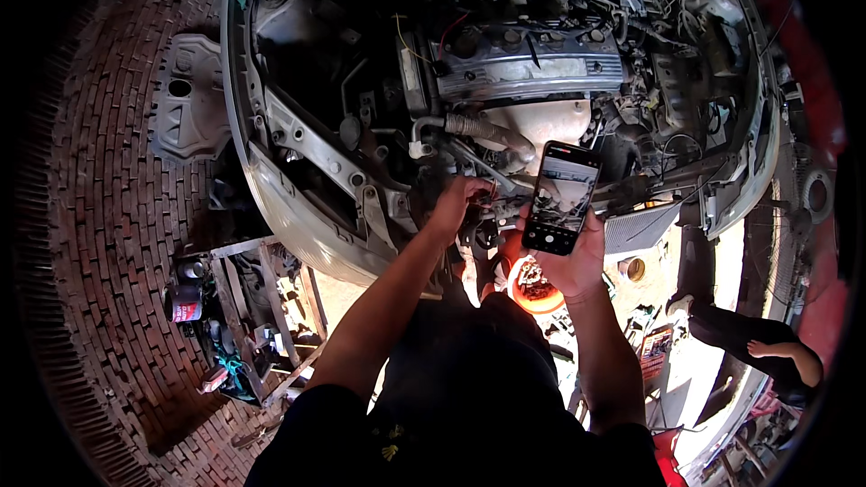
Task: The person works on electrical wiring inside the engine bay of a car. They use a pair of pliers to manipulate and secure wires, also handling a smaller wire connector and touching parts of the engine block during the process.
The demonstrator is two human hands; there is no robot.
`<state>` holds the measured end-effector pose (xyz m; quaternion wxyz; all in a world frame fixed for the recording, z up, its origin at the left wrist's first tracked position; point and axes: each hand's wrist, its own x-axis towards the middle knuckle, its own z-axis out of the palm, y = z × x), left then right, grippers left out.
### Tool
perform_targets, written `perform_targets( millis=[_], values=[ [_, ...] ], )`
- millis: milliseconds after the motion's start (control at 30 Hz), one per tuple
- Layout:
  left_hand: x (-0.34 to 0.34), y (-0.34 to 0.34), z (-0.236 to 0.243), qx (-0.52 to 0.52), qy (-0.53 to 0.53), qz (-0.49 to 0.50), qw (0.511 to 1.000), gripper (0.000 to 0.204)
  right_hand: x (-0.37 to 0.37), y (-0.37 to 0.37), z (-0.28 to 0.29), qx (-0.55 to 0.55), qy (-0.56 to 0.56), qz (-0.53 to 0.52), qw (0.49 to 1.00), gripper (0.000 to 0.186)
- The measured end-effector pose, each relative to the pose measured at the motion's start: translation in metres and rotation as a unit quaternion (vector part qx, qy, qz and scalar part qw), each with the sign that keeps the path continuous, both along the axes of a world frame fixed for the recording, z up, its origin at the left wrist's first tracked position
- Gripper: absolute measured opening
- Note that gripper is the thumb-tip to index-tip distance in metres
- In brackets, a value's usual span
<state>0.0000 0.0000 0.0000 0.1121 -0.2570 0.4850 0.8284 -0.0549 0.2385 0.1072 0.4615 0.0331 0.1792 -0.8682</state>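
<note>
My right hand (582,257) holds a black phone (561,194) upright over the front of the open engine bay, its screen showing a camera view of engine parts. My left hand (456,203) reaches among the parts at the front of the engine (532,72), just left of the phone, its fingers curled at some small dark and reddish parts I cannot make out. A ribbed hose (478,129) and a pale metal shield (541,115) lie above my hands. Below the phone sits an orange bowl (532,299) with small items in it, partly hidden by my right hand.
A brick wall (108,198) is at left, with a grey metal cover (188,99) against it and a rack (266,298) of cans and tools below. At lower right another person (758,347) in dark clothes is beside the car, near a tin can (631,268).
</note>
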Motion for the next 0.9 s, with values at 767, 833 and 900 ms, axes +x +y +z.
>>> perform_targets(
  millis=[767,833,900],
  values=[
    [0.004,0.001,-0.016,-0.031,0.029,0.069,0.997,0.039,-0.315,-0.048,0.082,0.247,0.303,-0.001,0.92,0.071],
    [0.005,0.002,-0.007,-0.066,0.035,0.039,0.996,0.039,-0.343,-0.048,0.08,0.267,0.299,0.052,0.915,0.07],
    [0.005,0.004,-0.001,-0.098,0.018,0.045,0.994,0.039,-0.365,-0.051,0.077,0.269,0.329,0.098,0.9,0.068]
  ],
)
